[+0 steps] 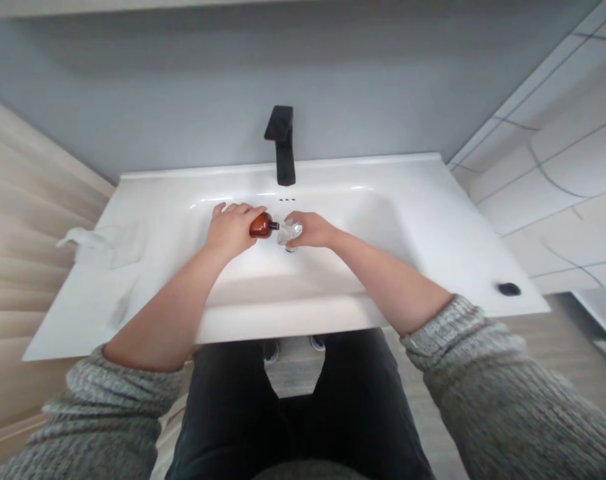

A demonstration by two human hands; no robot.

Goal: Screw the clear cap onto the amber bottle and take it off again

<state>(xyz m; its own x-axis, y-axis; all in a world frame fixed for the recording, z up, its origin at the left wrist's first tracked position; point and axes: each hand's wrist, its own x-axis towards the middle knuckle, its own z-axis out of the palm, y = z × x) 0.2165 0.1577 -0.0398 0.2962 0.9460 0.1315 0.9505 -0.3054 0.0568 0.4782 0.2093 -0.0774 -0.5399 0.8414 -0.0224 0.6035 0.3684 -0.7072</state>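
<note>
My left hand (234,230) is wrapped round a small amber bottle (260,226) above the sink basin (333,270). The bottle lies on its side, its dark neck pointing right. Facing that neck is a clear, see-through container (289,231), which my right hand (310,229) grips. Whether it is glass or plastic I cannot tell. The neck's end is at or right beside the container's near side; I cannot tell if they touch. My palms and fingers hide parts of both items.
A black faucet (285,153) stands behind the basin. On the left counter is a clear box (117,247) with a white tissue-like piece (83,237) at it. A small black round object (509,289) lies on the right counter. A curtain (27,267) hangs left; tiled wall (557,147) rises right.
</note>
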